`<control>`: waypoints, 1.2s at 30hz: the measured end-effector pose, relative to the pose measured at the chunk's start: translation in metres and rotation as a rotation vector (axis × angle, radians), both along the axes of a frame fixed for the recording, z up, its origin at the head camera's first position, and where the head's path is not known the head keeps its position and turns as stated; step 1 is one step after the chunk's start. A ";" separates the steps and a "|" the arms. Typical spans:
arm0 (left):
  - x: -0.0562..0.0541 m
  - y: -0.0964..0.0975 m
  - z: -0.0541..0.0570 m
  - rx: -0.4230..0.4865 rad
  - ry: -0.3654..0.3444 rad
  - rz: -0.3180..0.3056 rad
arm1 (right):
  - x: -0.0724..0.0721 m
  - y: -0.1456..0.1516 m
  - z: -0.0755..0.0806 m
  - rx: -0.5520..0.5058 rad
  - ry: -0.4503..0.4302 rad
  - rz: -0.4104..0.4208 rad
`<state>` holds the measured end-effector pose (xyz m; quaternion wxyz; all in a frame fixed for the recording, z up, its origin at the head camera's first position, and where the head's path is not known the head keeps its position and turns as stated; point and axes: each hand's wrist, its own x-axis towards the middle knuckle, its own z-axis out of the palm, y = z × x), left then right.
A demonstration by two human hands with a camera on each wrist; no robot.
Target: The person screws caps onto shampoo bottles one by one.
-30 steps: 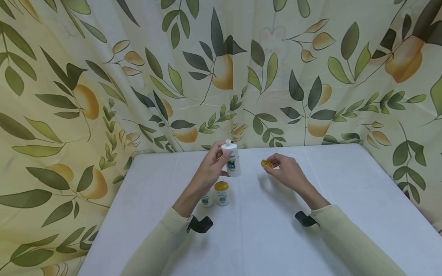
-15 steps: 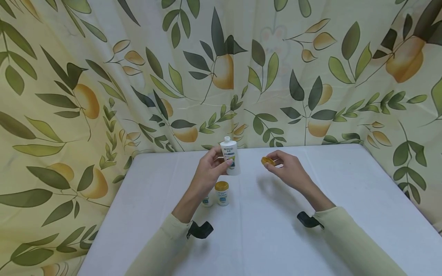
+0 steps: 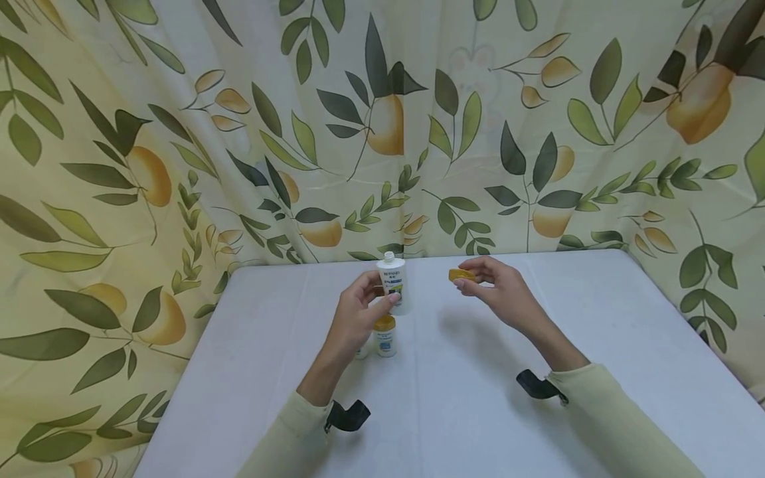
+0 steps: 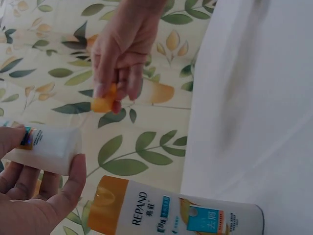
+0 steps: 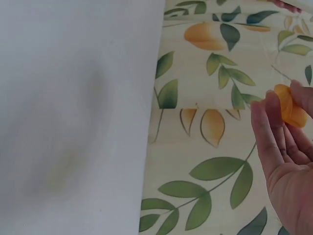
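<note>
My left hand grips a white shampoo bottle by its sides, upright above the table, its narrow white neck bare on top. To the right, my right hand pinches an orange cap between thumb and fingers, apart from the bottle. The right wrist view shows the cap held at the fingertips. Below the left hand stands a second white bottle with an orange cap on it. In the left wrist view its label faces the camera. Another bottle beside it is mostly hidden by the left wrist.
A white cloth covers the table. Behind its far edge hangs a curtain printed with leaves and fruit. Each sleeve cuff has a dark wrist camera at it.
The left hand has lowered the bottle slightly and turned its printed front toward the head camera. The right hand has tilted the cap, still holding it in nearly the same place.
</note>
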<state>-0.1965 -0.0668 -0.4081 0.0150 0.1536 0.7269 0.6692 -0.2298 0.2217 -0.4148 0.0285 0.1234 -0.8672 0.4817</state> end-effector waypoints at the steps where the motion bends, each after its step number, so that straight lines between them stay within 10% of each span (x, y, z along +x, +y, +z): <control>1: 0.001 0.000 -0.001 -0.006 0.003 0.005 | 0.001 0.000 0.001 -0.010 -0.003 0.003; 13: 0.011 0.007 -0.017 0.006 0.045 0.029 | 0.010 -0.007 0.016 -0.101 0.034 0.118; 36: 0.022 0.020 -0.005 -0.083 0.113 -0.005 | 0.028 -0.021 0.050 -0.134 0.146 0.220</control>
